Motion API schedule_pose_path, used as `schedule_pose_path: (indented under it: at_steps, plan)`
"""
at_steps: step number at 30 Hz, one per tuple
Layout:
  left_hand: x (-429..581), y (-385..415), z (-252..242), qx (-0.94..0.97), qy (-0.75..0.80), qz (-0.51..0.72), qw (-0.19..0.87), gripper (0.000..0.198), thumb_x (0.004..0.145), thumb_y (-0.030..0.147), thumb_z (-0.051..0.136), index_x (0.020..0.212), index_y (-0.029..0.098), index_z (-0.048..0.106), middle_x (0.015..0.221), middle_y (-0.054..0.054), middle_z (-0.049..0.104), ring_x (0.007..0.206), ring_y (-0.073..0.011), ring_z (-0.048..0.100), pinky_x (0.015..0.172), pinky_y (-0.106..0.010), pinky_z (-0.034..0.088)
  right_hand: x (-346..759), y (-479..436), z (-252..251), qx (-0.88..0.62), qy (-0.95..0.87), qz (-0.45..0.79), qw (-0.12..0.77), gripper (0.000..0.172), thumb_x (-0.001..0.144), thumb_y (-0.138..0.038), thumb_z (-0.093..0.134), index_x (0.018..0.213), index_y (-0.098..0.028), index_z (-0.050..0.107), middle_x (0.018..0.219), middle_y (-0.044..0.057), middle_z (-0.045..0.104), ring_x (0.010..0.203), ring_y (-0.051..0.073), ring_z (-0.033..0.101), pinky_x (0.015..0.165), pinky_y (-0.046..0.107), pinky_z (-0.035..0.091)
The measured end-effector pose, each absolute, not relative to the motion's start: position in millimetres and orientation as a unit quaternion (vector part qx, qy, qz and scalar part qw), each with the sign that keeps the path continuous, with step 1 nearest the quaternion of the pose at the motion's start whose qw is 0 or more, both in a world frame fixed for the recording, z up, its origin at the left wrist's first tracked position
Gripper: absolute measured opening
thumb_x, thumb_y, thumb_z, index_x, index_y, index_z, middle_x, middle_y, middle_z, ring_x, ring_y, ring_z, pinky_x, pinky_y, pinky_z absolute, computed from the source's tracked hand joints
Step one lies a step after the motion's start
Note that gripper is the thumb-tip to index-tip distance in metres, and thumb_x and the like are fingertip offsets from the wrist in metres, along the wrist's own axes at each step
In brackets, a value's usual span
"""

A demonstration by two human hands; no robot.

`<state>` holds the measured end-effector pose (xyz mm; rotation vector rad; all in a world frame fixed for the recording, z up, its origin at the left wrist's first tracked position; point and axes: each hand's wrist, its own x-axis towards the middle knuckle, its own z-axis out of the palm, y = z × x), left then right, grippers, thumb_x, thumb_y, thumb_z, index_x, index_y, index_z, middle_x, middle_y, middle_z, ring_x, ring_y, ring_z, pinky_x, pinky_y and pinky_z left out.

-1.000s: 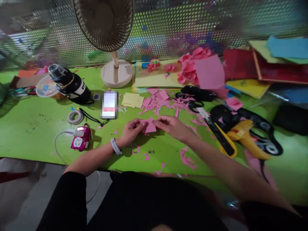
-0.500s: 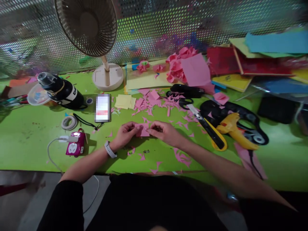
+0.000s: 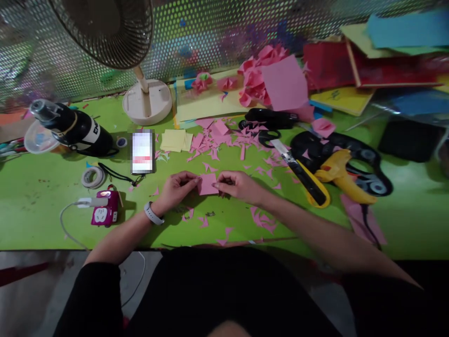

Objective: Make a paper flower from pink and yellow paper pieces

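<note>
Left hand (image 3: 176, 189): nearly closed, pinches pink paper square (image 3: 207, 184).
Right hand (image 3: 242, 187): nearly closed, pinches square's right edge.
Pink scraps (image 3: 204, 221): lie nearby.

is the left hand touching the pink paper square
Touching: the head view shows the left hand gripping the pink paper square at its left edge, with the thumb tip lying over the paper.

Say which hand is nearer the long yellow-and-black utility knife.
Right. The knife lies to the right of the right hand, which pinches the right edge of a small pink paper square; the left hand, at the square's left edge, is farther off.
</note>
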<state>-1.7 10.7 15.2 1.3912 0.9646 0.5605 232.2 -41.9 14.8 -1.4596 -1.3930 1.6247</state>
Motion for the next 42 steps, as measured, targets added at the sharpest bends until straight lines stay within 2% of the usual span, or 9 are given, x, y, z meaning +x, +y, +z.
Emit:
schedule_pose_path:
  at_steps: [5, 16, 23, 26, 29, 32, 34, 39, 42]
  plan:
    - [-4.1, 13.7, 16.8, 0.605, 0.412, 0.226, 0.643, 0.044, 0.086, 0.058, 0.073, 0.096, 0.014, 0.07, 0.082, -0.005, 0.075, 0.066, -0.0142, 0.07, 0.058, -0.025, 0.057, 234.5, -41.4, 11.4, -0.558, -0.504, 0.603, 0.265, 0.035, 0.087, -0.054, 0.074, 0.083, -0.02, 0.067, 0.075, 0.006, 0.068, 0.064, 0.015, 0.061, 0.056, 0.031, 0.051]
    - [-5.0, 14.6, 17.2, 0.621, 0.41, 0.245, 0.621, 0.037, 0.088, 0.051, 0.073, 0.098, 0.015, 0.071, 0.086, -0.006, 0.075, 0.07, -0.014, 0.069, 0.063, -0.026, 0.057, 229.7, -40.9, 14.9, -0.539, -0.521, 0.591, 0.297, 0.039, 0.088, -0.058, 0.072, 0.081, -0.02, 0.066, 0.075, 0.004, 0.067, 0.066, 0.015, 0.064, 0.064, 0.034, 0.056]
    - [-7.9, 14.3, 10.5, 0.614, 0.397, 0.29, 0.618, 0.041, 0.095, 0.038, 0.068, 0.129, 0.017, 0.063, 0.098, -0.007, 0.076, 0.087, -0.0166, 0.071, 0.074, -0.029, 0.059, 232.2, -40.3, 10.7, -0.55, -0.511, 0.593, 0.292, 0.047, 0.082, -0.068, 0.073, 0.081, -0.022, 0.067, 0.076, 0.005, 0.068, 0.065, 0.015, 0.062, 0.058, 0.033, 0.054]
    - [-7.4, 14.3, 6.8, 0.617, 0.388, 0.291, 0.62, 0.041, 0.093, 0.035, 0.071, 0.128, 0.016, 0.063, 0.099, -0.007, 0.076, 0.086, -0.0151, 0.071, 0.074, -0.027, 0.057, 231.6, -40.5, 11.2, -0.552, -0.51, 0.594, 0.286, 0.051, 0.078, -0.073, 0.073, 0.082, -0.022, 0.067, 0.076, 0.005, 0.068, 0.065, 0.016, 0.061, 0.06, 0.034, 0.055]
    - [-6.3, 13.9, 3.7, 0.618, 0.393, 0.286, 0.618, 0.035, 0.09, 0.034, 0.072, 0.12, 0.015, 0.068, 0.097, -0.009, 0.077, 0.083, -0.0149, 0.071, 0.071, -0.025, 0.055, 233.0, -40.6, 15.3, -0.556, -0.517, 0.591, 0.271, 0.047, 0.083, -0.068, 0.071, 0.084, -0.022, 0.068, 0.078, 0.006, 0.068, 0.067, 0.018, 0.062, 0.062, 0.037, 0.054]
    - [-6.2, 14.1, 4.3, 0.618, 0.413, 0.299, 0.598, 0.032, 0.091, 0.033, 0.071, 0.117, 0.015, 0.07, 0.102, -0.011, 0.078, 0.092, -0.018, 0.073, 0.078, -0.028, 0.057, 242.5, -33.5, 22.8, -0.58, -0.535, 0.552, 0.27, 0.04, 0.089, -0.062, 0.066, 0.087, -0.023, 0.069, 0.081, 0.007, 0.07, 0.068, 0.02, 0.061, 0.06, 0.038, 0.052]
    - [-6.7, 14.6, 6.0, 0.624, 0.421, 0.305, 0.583, 0.031, 0.091, 0.031, 0.07, 0.118, 0.015, 0.069, 0.105, -0.011, 0.078, 0.097, -0.0192, 0.074, 0.081, -0.029, 0.058, 253.4, -21.7, 28.7, -0.603, -0.561, 0.481, 0.299, 0.034, 0.091, -0.058, 0.064, 0.088, -0.025, 0.07, 0.084, 0.007, 0.07, 0.071, 0.021, 0.061, 0.062, 0.039, 0.052]
    - [-8.2, 15.8, 5.3, 0.618, 0.429, 0.299, 0.587, 0.034, 0.094, 0.029, 0.067, 0.126, 0.016, 0.066, 0.11, -0.011, 0.078, 0.102, -0.0204, 0.074, 0.085, -0.032, 0.059, 273.1, 16.1, 41.5, -0.623, -0.636, 0.281, 0.358, 0.019, 0.091, -0.041, 0.065, 0.089, -0.024, 0.072, 0.106, 0.011, 0.071, 0.095, 0.027, 0.065, 0.08, 0.046, 0.056]
    - [-8.6, 16.0, 1.5, 0.617, 0.431, 0.302, 0.584, 0.032, 0.095, 0.027, 0.064, 0.126, 0.017, 0.066, 0.114, -0.011, 0.077, 0.105, -0.0203, 0.073, 0.089, -0.034, 0.059, 264.5, 20.5, 45.7, -0.627, -0.636, 0.318, 0.317, 0.019, 0.094, -0.032, 0.059, 0.096, -0.02, 0.074, 0.108, 0.013, 0.072, 0.092, 0.024, 0.066, 0.081, 0.044, 0.057]
